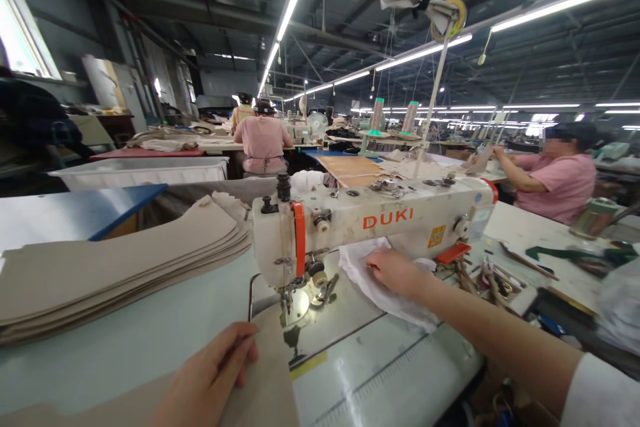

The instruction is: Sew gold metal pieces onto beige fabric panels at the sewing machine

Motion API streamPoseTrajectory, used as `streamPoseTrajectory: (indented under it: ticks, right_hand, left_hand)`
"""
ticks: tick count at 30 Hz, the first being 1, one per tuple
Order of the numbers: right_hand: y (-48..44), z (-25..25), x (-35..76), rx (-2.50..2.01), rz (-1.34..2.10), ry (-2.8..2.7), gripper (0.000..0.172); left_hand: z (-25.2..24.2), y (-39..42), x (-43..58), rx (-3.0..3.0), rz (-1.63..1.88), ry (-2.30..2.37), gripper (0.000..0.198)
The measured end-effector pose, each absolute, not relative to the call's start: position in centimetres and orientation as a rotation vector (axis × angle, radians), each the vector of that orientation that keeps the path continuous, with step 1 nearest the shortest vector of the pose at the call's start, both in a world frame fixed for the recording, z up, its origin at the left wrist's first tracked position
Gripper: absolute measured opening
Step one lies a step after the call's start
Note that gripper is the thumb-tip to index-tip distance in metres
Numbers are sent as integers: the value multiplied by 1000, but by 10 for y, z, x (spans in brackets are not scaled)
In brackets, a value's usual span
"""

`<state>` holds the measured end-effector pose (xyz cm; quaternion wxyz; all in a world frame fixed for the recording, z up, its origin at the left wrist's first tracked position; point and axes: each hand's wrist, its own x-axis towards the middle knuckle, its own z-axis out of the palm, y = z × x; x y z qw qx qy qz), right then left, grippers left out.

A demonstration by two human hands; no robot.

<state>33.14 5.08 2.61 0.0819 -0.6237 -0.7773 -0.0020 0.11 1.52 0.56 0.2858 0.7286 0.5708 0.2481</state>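
A white sewing machine (330, 230) stands in the middle, its lamp lighting the needle plate. Beneath its arm lies a white cloth (363, 274), and my right hand (397, 270) is on it with the fingers curled round a bit of the fabric. My left hand (215, 370) is at the lower left, fingers pressed together at the edge of a beige fabric piece (270, 374) that lies in front of the needle. A stack of beige panels (125, 267) rests on the table to the left.
A tray of small tools (505, 287) sits right of the machine, near a glass jar (593, 218). Thread cones (377, 117) stand behind it. A person in pink (263, 144) sits ahead with their back turned; another person (555, 177) works at the right. A white bin (145, 174) is at back left.
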Motion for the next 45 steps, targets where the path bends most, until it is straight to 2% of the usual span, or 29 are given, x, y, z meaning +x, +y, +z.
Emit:
streamPoseTrajectory:
  ticks: [3, 13, 17, 22, 25, 38, 45]
  right_hand:
    - [50, 25, 332, -1846, 0, -2274, 23]
    - [30, 28, 320, -1707, 107, -1940, 19]
    - [3, 17, 271, -1515, 387, -1900, 15]
    - [-6, -8, 200, -1214, 1043, -1541, 15]
    - [-2, -14, 180, -1112, 1154, -1470, 15]
    - [-3, -18, 176, -1054, 1124, -1386, 11]
    - [-7, -13, 171, -1067, 712, -1634, 16]
  left_hand:
    - [3, 17, 1, 1949, 666, 1525, 37]
    - [3, 14, 2, 2007, 665, 1441, 36]
    - [4, 0, 7, 2027, 678, 1290, 30]
    - [3, -11, 11, 2004, 717, 1168, 20]
    - [4, -13, 10, 1948, 743, 1175, 17]
    - [6, -11, 13, 2005, 781, 1402, 16]
    - [3, -15, 14, 2040, 758, 1289, 17]
